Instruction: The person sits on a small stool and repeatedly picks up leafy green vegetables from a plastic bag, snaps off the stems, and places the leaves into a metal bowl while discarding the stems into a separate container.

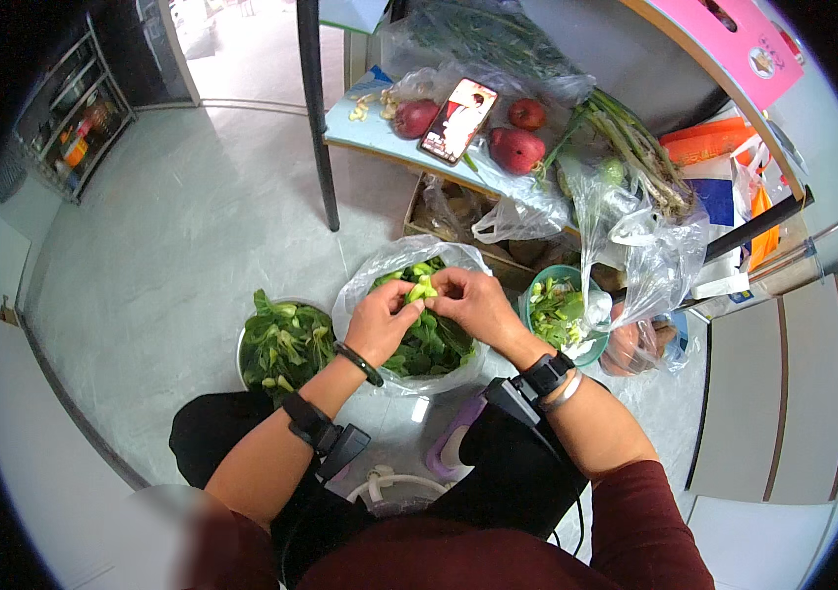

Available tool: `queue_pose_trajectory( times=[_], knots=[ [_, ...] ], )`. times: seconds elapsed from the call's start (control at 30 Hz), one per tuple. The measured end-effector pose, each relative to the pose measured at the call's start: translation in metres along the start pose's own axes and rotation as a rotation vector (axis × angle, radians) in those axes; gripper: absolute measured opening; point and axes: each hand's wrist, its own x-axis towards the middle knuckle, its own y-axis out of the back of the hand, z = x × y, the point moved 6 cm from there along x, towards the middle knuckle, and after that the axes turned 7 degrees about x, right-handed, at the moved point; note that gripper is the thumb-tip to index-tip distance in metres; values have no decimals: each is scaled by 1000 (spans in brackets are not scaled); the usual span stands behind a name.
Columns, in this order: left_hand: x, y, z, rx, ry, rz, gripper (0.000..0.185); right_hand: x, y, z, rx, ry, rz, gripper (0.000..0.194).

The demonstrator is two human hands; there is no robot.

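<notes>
Between the fingertips of my left hand (382, 321) and my right hand (479, 306) is a small head of leafy greens (423, 289), its pale green base pointing up. Both hands grip it over an open clear plastic bag (349, 291) that stands on the floor. More leafy greens (430, 346) fill the bag. To the left, a round metal basin (240, 361) is heaped with greens (288, 343). A teal plastic basket (599, 352) holding leaf scraps (555, 313) stands right of the bag, close to my right forearm.
Ahead is a low table (360, 145) with a phone (457, 122), red onions (416, 118), scallions (629, 140) and bagged greens. Its black leg (319, 147) reaches the floor. Under it sits a box (511, 273). A filled plastic bag (636, 346) lies right of the basket. Cabinets (751, 398) line the right.
</notes>
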Motion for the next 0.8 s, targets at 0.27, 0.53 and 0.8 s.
queue_pose_trajectory(
  times=[0.27, 0.53, 0.8],
  knots=[
    [-3, 13, 15, 487, -89, 64, 26, -2, -11, -11, -390, 209, -10, 26],
    [2, 10, -4, -649, 297, -107, 21, 6, 0, 17, 709, -342, -58, 29],
    [3, 6, 0, -312, 115, -54, 30, 3, -15, 7, 526, -224, -200, 35]
  ],
)
